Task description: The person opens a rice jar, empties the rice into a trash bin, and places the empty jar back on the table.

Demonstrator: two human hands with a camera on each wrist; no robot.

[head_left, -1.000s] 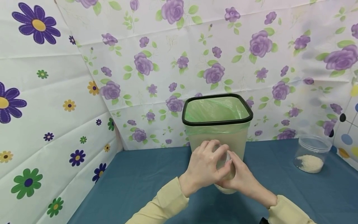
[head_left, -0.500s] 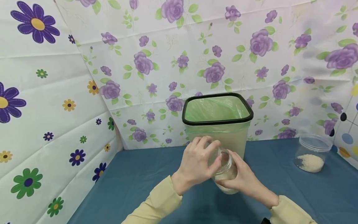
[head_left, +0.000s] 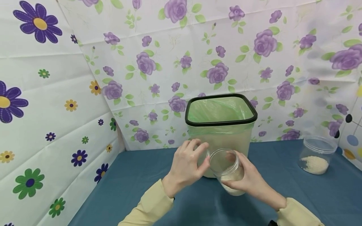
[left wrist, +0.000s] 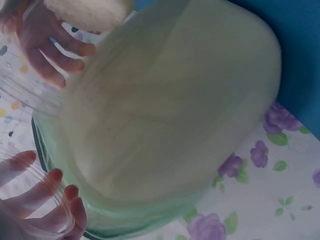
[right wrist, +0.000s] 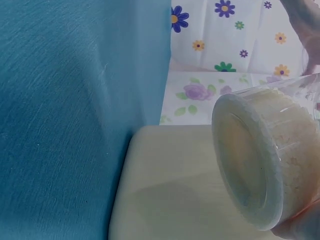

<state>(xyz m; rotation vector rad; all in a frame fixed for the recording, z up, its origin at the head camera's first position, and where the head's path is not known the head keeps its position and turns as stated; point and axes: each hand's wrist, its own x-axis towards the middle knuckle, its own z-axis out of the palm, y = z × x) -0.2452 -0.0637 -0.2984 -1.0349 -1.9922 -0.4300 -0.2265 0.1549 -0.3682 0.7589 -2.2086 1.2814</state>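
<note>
My right hand (head_left: 251,180) grips a clear screw-top plastic jar (head_left: 234,175), its open mouth tilted up and to the left. White rice-like grains (right wrist: 295,150) lie in the bottom of that jar. My left hand (head_left: 183,166) holds a clear lid (head_left: 202,158) by its edge, just left of the jar's mouth and apart from it. Through the transparent lid, the left fingers (left wrist: 42,192) show in the left wrist view. Both hands are in front of a pale bin (head_left: 220,138).
The bin has a black rim (head_left: 222,123) and a green liner (head_left: 217,110); it stands against the flowered back sheet (head_left: 158,94). At the right on the blue cloth (head_left: 147,175) stands another clear jar (head_left: 317,150) with similar grains.
My left hand has drawn the lid off to the left, away from the jar, whose open mouth now shows fully. My right hand keeps holding the jar almost in place.
</note>
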